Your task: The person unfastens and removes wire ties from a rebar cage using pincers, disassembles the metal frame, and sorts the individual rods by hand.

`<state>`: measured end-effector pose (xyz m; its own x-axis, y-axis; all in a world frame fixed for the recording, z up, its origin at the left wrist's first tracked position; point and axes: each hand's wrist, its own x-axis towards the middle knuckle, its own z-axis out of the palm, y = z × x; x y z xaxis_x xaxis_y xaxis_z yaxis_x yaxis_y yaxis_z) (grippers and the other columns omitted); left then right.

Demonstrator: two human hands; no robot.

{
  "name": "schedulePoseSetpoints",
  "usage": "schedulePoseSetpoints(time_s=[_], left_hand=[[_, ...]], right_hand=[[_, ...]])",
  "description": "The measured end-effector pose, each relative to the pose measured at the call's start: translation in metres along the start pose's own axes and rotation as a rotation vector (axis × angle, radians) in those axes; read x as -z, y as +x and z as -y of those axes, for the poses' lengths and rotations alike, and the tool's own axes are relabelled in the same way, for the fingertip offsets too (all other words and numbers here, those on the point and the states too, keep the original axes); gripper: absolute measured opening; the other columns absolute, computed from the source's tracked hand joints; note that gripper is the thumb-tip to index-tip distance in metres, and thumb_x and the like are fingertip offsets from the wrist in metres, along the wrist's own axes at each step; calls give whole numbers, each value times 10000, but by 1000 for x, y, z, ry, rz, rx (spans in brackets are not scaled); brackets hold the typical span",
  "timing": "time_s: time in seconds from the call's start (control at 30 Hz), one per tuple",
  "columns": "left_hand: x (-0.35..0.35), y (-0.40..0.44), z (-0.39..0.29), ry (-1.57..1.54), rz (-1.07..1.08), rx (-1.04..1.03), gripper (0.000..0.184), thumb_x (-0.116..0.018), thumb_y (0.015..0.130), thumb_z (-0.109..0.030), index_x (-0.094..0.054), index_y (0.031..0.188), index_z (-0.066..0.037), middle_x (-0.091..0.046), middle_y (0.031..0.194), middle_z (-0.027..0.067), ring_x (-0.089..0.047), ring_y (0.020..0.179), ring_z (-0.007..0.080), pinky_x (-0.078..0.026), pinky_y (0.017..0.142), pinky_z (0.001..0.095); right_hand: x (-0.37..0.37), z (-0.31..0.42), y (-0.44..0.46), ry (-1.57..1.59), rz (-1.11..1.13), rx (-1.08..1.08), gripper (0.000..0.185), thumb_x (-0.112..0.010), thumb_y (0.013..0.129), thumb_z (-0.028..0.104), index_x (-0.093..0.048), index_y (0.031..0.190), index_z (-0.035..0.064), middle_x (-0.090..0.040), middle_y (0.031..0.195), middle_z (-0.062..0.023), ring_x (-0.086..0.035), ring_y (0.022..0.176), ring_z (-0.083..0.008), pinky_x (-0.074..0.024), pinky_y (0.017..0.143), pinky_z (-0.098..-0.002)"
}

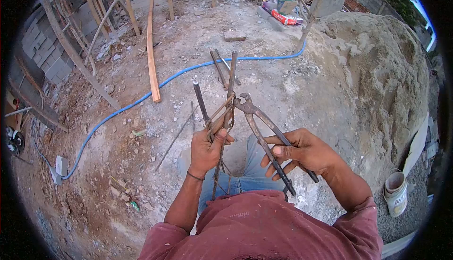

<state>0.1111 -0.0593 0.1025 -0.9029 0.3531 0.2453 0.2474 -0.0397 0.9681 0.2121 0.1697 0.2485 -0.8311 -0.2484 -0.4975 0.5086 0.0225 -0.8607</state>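
Note:
My left hand [207, 149] is closed around a bundle of rusty steel rebar [231, 73] in front of my body. Thin bent wire [230, 109] loops around the bars just above my fingers. In my right hand [302, 151] is a pair of long-handled end-cutting pincers [257, 116], the fingers wrapped around its two handles. The pincers' jaws are beside the rebar, at the height of the wire; whether they touch it I cannot tell. The lower ends of the bars hang down over my jeans [245, 184].
Loose metal bars [218, 70] lie on the dirt ahead. A blue hose [188, 70] curves across the ground, near a long wooden board [152, 47]. Wooden props [71, 47] stand at left. A sand pile [377, 80] rises at right, with a white bucket [395, 198] below it.

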Motion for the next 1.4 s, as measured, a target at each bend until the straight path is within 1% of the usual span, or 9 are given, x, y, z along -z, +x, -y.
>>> schedulePoseSetpoints(time_s=[0.17,0.27,0.43,0.5,0.57,0.8,0.87,1.0,1.4], left_hand=[[-5,1,-10,-7,18,8,423,-594,1016,-352,-653,1274,-23,-726,751,81,-666,677,109,-525,623,286],[1,7,-11,92,60,4,404,-625,998,-341,-676,1216,-4,-723,747,84,-626,651,98,-497,598,288],[4,16,5,127,94,-31,332,-671,965,-290,-700,1122,1,-700,715,81,-574,614,110,-471,574,314],[6,17,4,331,176,8,511,-613,978,-476,-655,1320,-100,-709,754,44,-641,684,106,-494,627,284],[4,16,-2,279,166,-19,445,-631,979,-373,-657,1267,-35,-710,759,72,-625,663,113,-497,621,296],[-30,11,20,-125,17,-53,466,-574,1026,-306,-552,1355,23,-744,849,118,-712,791,168,-565,725,307],[-33,14,17,-69,27,-38,463,-566,1030,-305,-554,1354,25,-746,855,119,-716,807,172,-569,736,312],[-26,17,21,-72,63,-33,457,-555,1035,-299,-554,1343,38,-747,957,129,-719,888,176,-576,803,332],[10,19,46,-180,343,-40,470,-587,1008,-386,-624,1273,0,-703,1077,49,-599,921,110,-487,801,266]], right_hand=[[14,9,-5,-304,-88,73,371,-610,998,248,-624,1213,-55,-728,946,-163,-730,821,-268,-583,706,-363],[16,19,-6,-968,-224,206,315,-624,966,251,-638,925,-61,-685,725,-187,-707,715,-302,-508,664,-435],[15,9,2,-801,-262,145,321,-609,987,263,-618,856,-29,-642,652,-104,-652,606,-217,-499,594,-391],[14,3,3,-690,-262,56,331,-606,993,271,-608,828,-16,-614,619,-70,-624,569,-181,-491,562,-377],[17,-16,11,-668,-300,140,334,-600,1003,273,-587,798,9,-554,589,-21,-567,527,-118,-464,500,-338],[-27,-100,47,-429,-574,344,266,-601,1001,229,-644,905,-15,-644,661,-71,-641,605,-126,-487,544,-288],[-36,-102,44,-33,-392,384,384,-625,986,191,-600,1256,-81,-701,840,-135,-684,667,-177,-554,558,-294],[-15,-58,0,435,45,50,479,-609,951,65,-486,1374,-121,-670,1142,-288,-718,950,-343,-619,837,-470],[-7,-37,6,596,461,40,575,-610,920,60,-397,1397,-181,-523,1310,-405,-621,1135,-496,-585,866,-570]])
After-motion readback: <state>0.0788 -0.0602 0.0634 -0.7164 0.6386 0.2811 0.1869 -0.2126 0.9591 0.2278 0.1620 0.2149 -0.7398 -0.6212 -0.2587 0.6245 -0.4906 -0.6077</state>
